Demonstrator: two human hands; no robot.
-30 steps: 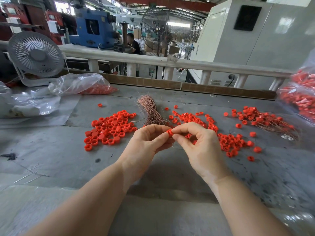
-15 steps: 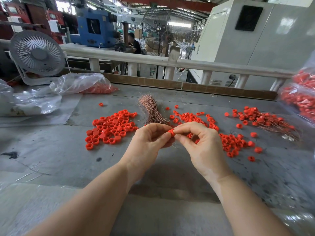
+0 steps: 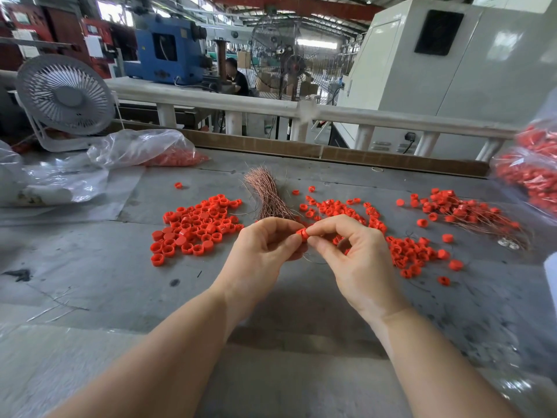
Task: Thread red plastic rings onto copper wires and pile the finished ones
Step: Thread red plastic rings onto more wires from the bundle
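Note:
Both hands meet above the middle of the grey table. My left hand and my right hand pinch one red ring between thumbs and forefingers. A thin wire loops below the hands. Behind them lies a bundle of copper wires. Loose red rings lie in a pile on the left and a spread on the right. Rings threaded on wires are heaped at the far right.
A white desk fan stands at the back left beside clear plastic bags, one holding red rings. Another bag of red rings sits at the right edge. A white railing runs behind the table.
The hands have stayed together on the ring, with only slight finger shifts. The piles have not moved.

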